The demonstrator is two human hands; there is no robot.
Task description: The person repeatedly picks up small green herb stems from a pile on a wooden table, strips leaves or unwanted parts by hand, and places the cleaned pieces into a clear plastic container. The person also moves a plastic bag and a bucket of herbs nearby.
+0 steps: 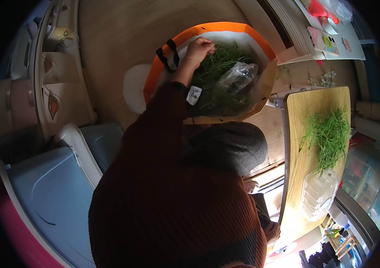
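My left hand [200,49] reaches into a round, orange-rimmed fabric tub [190,34] with a black strap handle. Its fingertips are pinched together at the edge of a heap of thin green sprigs [225,58]; whether a sprig is between them cannot be told. A crumpled clear plastic bag [240,75] lies on the sprigs, and a white tag with writing [194,95] is by my forearm. My right hand [272,231] is low on the right, curled near the table's edge beside dark fabric; its grip is unclear. More green sprigs [329,139] lie on the wooden table [293,134], touching a clear plastic tray [320,194].
Blue-grey bins [52,181] stand at the left, below a drawer cabinet [61,97]. A white surface [352,47] at the top right holds a small white cup [330,26] and a patterned box [323,41]. My grey-clad knee [243,144] is beneath the tub.
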